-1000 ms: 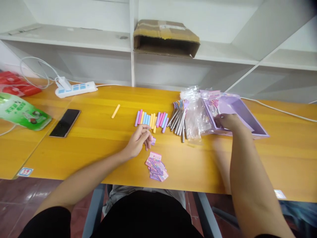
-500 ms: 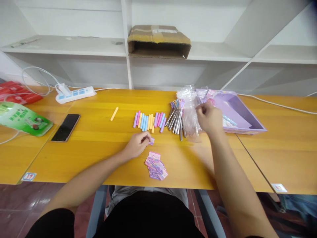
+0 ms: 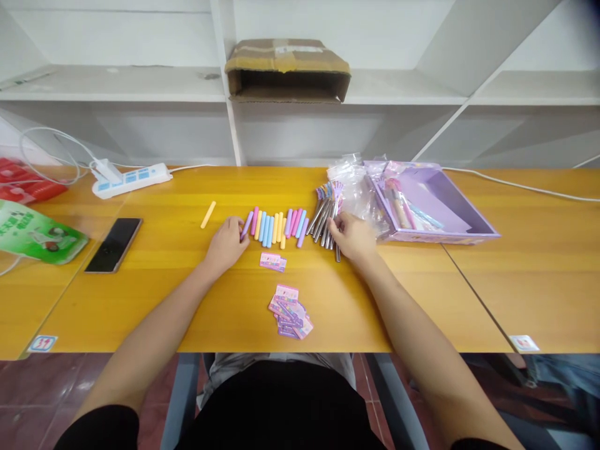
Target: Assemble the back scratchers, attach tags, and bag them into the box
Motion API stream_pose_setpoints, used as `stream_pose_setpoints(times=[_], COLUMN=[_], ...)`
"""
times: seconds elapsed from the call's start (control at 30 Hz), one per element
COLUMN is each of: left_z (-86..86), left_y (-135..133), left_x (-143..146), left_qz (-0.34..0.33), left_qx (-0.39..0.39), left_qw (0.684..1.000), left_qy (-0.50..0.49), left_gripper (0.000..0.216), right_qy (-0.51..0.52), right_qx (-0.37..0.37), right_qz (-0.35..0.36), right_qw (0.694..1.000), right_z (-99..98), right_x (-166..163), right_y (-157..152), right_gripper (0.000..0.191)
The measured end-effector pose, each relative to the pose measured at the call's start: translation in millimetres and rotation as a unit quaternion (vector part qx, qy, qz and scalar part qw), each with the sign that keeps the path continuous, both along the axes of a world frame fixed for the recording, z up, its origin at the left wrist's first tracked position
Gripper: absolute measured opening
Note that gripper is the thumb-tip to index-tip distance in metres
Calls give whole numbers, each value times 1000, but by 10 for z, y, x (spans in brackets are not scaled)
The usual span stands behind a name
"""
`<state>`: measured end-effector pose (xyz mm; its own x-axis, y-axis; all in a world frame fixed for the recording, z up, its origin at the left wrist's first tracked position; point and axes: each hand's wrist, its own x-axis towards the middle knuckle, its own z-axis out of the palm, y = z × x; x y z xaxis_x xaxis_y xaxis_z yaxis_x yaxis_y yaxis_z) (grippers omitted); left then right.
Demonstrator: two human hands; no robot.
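Observation:
At the left end of a row of pastel sticks, my left hand has its fingers closed around a purple stick, which is tilted. My right hand pinches at the right side of a bundle of slim metal rods with small coloured hand-shaped tops; the fingers partly cover the rods. Two or so small pink and purple cards lie just below the row. Closer to the table edge is a loose pile of similar cards. One yellow stick lies apart on the left.
Clear plastic bags lie behind my right hand, against a purple box holding wrapped items. On the left are a phone, a power strip and a green packet. A cardboard box sits on the shelf above.
My right hand has moved left from the plastic bags to the metal rods. My left hand has let go of the small card and moved left to the purple stick.

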<state>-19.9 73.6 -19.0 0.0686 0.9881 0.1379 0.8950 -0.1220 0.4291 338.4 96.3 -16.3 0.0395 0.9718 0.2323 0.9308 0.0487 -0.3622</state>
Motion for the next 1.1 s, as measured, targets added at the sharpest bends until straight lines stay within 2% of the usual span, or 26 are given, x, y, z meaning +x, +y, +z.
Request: stream_pose_setpoints(times=[0.2, 0.37, 0.47, 0.6, 0.7, 0.83, 0.97, 1.1], left_z=[56, 97, 135, 211, 246, 236, 222, 215], left_y=[-38, -33, -18, 19, 11, -122, -320, -427], left_x=[-22, -38, -66, -131, -126, 5, 160, 256], left_qz=[32, 50, 65, 76, 75, 31, -52, -117], left_qx=[-32, -70, -82, -81, -67, -60, -58, -60], left_qw=[997, 991, 991, 991, 993, 998, 992, 986], left_qy=[62, 99, 88, 71, 55, -12, -97, -100], left_gripper=[36, 27, 19, 20, 18, 12, 14, 14], right_qy=[-38, -27, 63, 204, 324, 519, 576, 597], right_qx=[-16, -16, -7, 23, 37, 22, -5, -52], right_qz=[-26, -35, -17, -19, -12, 70, 132, 155], right_qw=[999, 999, 998, 979, 945, 852, 807, 786], right_z=[16, -1, -40, -77, -69, -12, 52, 77], right_x=[-40, -22, 19, 69, 58, -21, -109, -180], right_y=[-27, 3, 32, 62, 64, 20, -54, -128], right_gripper=[35, 31, 28, 34, 42, 46, 43, 43])
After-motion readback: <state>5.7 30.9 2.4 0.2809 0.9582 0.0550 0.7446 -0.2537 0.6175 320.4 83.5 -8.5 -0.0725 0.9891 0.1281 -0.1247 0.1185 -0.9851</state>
